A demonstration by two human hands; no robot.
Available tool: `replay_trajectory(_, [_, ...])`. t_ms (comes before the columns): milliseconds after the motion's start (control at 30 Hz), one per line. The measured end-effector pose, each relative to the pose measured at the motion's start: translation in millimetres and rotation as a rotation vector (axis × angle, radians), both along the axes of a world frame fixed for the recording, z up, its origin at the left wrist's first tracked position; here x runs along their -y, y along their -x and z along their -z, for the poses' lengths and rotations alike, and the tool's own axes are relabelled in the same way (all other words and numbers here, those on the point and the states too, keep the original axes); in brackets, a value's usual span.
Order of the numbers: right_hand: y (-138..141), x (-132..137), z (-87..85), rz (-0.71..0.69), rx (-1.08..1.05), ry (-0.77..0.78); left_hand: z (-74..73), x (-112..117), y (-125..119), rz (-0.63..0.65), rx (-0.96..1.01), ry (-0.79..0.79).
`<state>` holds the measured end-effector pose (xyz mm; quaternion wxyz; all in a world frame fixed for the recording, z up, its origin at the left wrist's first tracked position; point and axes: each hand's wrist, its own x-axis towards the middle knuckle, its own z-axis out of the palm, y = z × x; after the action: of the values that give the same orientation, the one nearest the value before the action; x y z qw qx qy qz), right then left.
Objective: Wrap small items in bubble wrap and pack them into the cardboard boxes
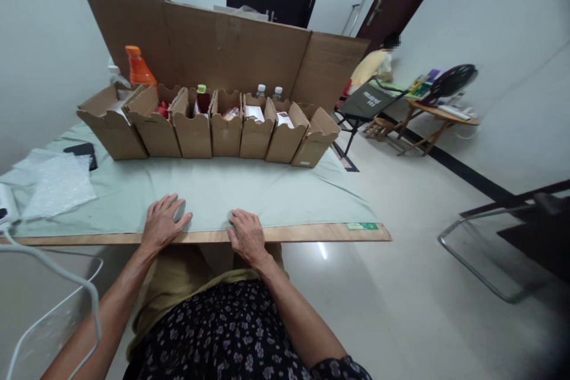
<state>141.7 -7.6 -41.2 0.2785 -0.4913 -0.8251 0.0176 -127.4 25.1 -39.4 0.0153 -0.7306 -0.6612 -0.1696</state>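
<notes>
My left hand (162, 221) lies flat on the near edge of the table (312, 233), fingers stretched out on the pale green cloth (214, 190). My right hand (246, 234) rests beside it on the same edge, fingers curled down over the cloth, holding nothing. Beyond both hands stands a row of several open cardboard boxes (209, 124). They hold packets, a red item and small bottles. An orange bottle (139, 67) rises behind the left boxes. A large cardboard sheet (214, 47) stands upright behind the row.
Clear plastic bags (53, 181) and a black phone (82, 150) lie at the table's left. A white cable (53, 273) hangs off the near left edge. To the right are a folding chair (371, 104), a small wooden table with a fan (445, 104), a seated person (378, 62) and a metal-framed chair (503, 237).
</notes>
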Motion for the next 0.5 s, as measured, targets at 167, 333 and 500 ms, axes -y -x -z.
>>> replay_trajectory(167, [0.1, 0.9, 0.4, 0.009, 0.009, 0.005, 0.9, -0.4, 1.2, 0.017, 0.007, -0.005])
replay_trajectory(333, [-0.3, 0.5, 1.3, 0.008, 0.008, 0.003, 1.9, -1.1, 1.3, 0.022, 0.0, -0.012])
replay_trajectory(500, [-0.6, 0.0, 1.0, 0.006, 0.009, 0.001, 3.5, -1.6, 1.2, 0.021, -0.005, -0.017])
